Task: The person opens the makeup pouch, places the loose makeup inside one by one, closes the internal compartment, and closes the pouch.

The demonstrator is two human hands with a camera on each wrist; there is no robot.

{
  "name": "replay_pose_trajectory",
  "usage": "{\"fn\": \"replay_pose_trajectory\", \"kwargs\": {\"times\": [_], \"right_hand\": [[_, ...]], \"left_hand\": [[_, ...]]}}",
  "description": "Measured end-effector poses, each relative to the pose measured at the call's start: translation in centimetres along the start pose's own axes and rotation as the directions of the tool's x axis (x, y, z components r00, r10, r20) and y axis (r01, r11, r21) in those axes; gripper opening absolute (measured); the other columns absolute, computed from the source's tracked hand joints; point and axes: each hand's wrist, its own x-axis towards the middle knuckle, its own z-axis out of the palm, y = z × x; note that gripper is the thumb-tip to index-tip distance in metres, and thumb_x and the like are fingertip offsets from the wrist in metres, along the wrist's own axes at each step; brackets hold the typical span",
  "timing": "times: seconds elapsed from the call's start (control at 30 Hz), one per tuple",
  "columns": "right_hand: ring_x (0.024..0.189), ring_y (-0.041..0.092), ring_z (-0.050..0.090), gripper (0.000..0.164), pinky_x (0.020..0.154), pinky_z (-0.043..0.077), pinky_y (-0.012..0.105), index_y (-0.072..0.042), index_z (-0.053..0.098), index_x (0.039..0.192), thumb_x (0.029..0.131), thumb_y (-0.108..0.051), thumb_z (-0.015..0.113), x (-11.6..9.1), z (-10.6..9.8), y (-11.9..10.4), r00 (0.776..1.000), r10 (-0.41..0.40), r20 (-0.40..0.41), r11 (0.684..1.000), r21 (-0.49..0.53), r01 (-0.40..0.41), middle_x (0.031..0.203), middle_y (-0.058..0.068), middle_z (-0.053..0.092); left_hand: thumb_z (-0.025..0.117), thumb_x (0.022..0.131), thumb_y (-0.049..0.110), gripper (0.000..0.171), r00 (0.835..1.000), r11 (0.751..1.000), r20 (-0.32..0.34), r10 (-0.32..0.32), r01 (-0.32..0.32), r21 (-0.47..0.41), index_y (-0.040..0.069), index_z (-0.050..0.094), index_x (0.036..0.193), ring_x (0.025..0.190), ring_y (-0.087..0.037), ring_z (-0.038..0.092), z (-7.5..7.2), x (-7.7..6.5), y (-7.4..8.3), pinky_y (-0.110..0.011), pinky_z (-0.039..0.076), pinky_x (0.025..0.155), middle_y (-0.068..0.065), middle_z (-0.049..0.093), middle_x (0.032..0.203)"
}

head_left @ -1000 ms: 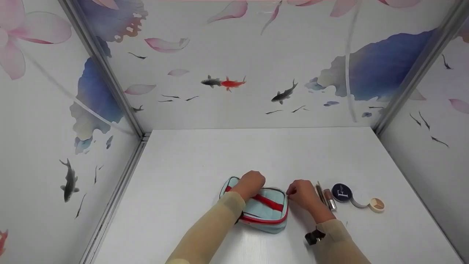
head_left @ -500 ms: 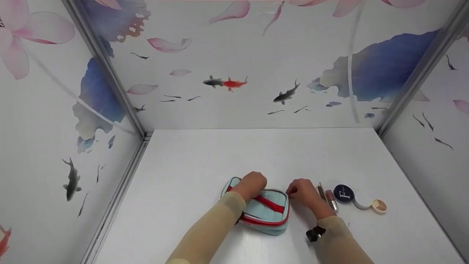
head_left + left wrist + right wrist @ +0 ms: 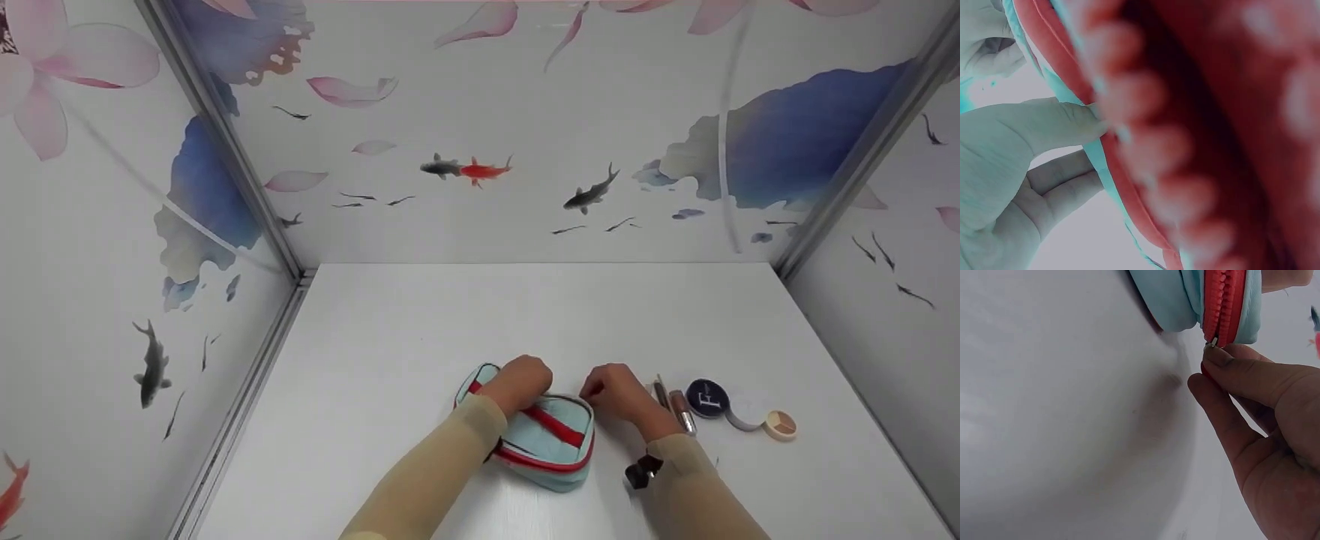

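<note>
A light blue zip pouch with red trim lies on the white table, zipped section facing up. My left hand grips its far edge; in the left wrist view the thumb presses the red band beside large, blurred zipper teeth. At the pouch's far right corner, my right hand pinches the zipper pull between thumb and fingers. The metal slider sits at the end of the red zipper in the right wrist view. How far the zipper is undone cannot be seen.
Right of my right hand lie slim pencils, a brown tube with a silver end, a round dark blue case and an opened round palette. Printed panels wall in the table at the back and sides.
The pouch has shifted slightly toward me, with my left hand still on it. My right hand has edged a little left around the pouch's far corner. The view has drifted slightly.
</note>
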Motion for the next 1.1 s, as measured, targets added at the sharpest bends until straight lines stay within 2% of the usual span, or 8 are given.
{"fn": "replay_pose_trajectory", "kwargs": {"times": [0.13, 0.23, 0.4, 0.57, 0.7, 0.9, 1.0, 1.1], "right_hand": [[0.081, 0.013, 0.066, 0.020, 0.075, 0.059, 0.032, -0.015, 0.084, 0.088, 0.089, 0.004, 0.077, 0.0, -0.1, 0.3, 1.000, -0.014, 0.005, 1.000, 0.006, 0.014, 0.085, 0.000, 0.077], [0.083, 0.014, 0.067, 0.018, 0.079, 0.061, 0.036, -0.014, 0.084, 0.090, 0.090, 0.002, 0.077, -0.1, -0.3, 0.3, 1.000, 0.006, -0.030, 1.000, 0.010, -0.006, 0.087, 0.004, 0.077], [0.092, 0.022, 0.070, 0.015, 0.087, 0.062, 0.045, -0.010, 0.084, 0.099, 0.093, 0.001, 0.075, -0.1, -1.1, 0.5, 0.992, 0.077, -0.096, 0.997, 0.023, -0.076, 0.098, 0.009, 0.079], [0.102, 0.027, 0.072, 0.020, 0.091, 0.062, 0.045, -0.005, 0.081, 0.114, 0.096, 0.000, 0.073, -1.3, -1.7, -0.2, 0.979, 0.169, -0.112, 0.985, 0.065, -0.163, 0.112, 0.013, 0.078], [0.107, 0.029, 0.074, 0.023, 0.089, 0.063, 0.044, -0.006, 0.079, 0.118, 0.096, -0.006, 0.075, -2.8, -1.4, -1.3, 0.967, 0.220, -0.128, 0.972, 0.111, -0.207, 0.118, 0.014, 0.078], [0.111, 0.032, 0.074, 0.025, 0.088, 0.063, 0.042, -0.007, 0.079, 0.117, 0.093, -0.010, 0.080, -4.6, -0.4, -2.7, 0.959, 0.260, -0.108, 0.956, 0.165, -0.241, 0.124, 0.015, 0.074], [0.109, 0.031, 0.074, 0.024, 0.087, 0.063, 0.042, -0.005, 0.079, 0.116, 0.092, -0.008, 0.080, -5.3, 0.0, -3.0, 0.952, 0.276, -0.134, 0.953, 0.167, -0.253, 0.122, 0.015, 0.076], [0.106, 0.030, 0.074, 0.024, 0.086, 0.063, 0.042, -0.005, 0.079, 0.116, 0.092, -0.007, 0.080, -6.0, 0.2, -3.0, 0.942, 0.298, -0.157, 0.948, 0.168, -0.272, 0.119, 0.014, 0.077]], "left_hand": [[0.065, 0.105, 0.012, 0.015, 1.000, 1.000, 0.001, 0.017, -0.017, 0.022, 0.012, 0.078, 0.098, 0.078, -0.012, 0.056, -0.2, 0.3, 0.1, -0.026, 0.054, 0.077, -0.002, 0.074, 0.090], [0.063, 0.107, 0.012, 0.017, 1.000, 0.997, -0.007, 0.028, -0.028, 0.066, 0.013, 0.079, 0.100, 0.081, -0.012, 0.060, -0.5, 0.7, 0.2, -0.027, 0.057, 0.080, -0.003, 0.076, 0.094], [0.063, 0.106, 0.012, 0.015, 1.000, 0.996, -0.004, -0.008, 0.008, 0.086, 0.013, 0.079, 0.105, 0.092, -0.015, 0.067, -0.7, 2.4, 0.2, -0.029, 0.059, 0.089, -0.004, 0.077, 0.101], [0.063, 0.106, 0.010, 0.016, 1.000, 0.995, -0.016, -0.027, 0.028, 0.099, 0.012, 0.078, 0.100, 0.094, -0.015, 0.070, -0.2, 3.1, -0.4, -0.031, 0.060, 0.089, -0.004, 0.077, 0.100], [0.065, 0.104, 0.009, 0.016, 0.998, 0.996, -0.034, -0.048, 0.050, 0.071, 0.011, 0.076, 0.093, 0.089, -0.014, 0.067, -0.3, 2.6, -1.0, -0.031, 0.060, 0.087, -0.005, 0.077, 0.096], [0.067, 0.099, 0.005, 0.014, 0.999, 0.998, -0.033, -0.041, 0.039, -0.056, 0.009, 0.076, 0.090, 0.079, -0.013, 0.055, -1.0, 1.1, -1.7, -0.030, 0.055, 0.078, -0.005, 0.075, 0.090], [0.072, 0.097, 0.008, 0.008, 0.999, 0.990, -0.029, -0.036, 0.031, -0.140, 0.009, 0.080, 0.100, 0.086, -0.015, 0.059, -1.6, -0.3, -2.1, -0.030, 0.055, 0.082, -0.004, 0.077, 0.096], [0.075, 0.098, 0.014, 0.020, 0.997, 0.969, -0.035, -0.064, 0.054, -0.241, 0.009, 0.080, 0.116, 0.106, -0.018, 0.065, -1.9, -2.2, -2.9, -0.034, 0.055, 0.098, -0.004, 0.078, 0.112]]}}
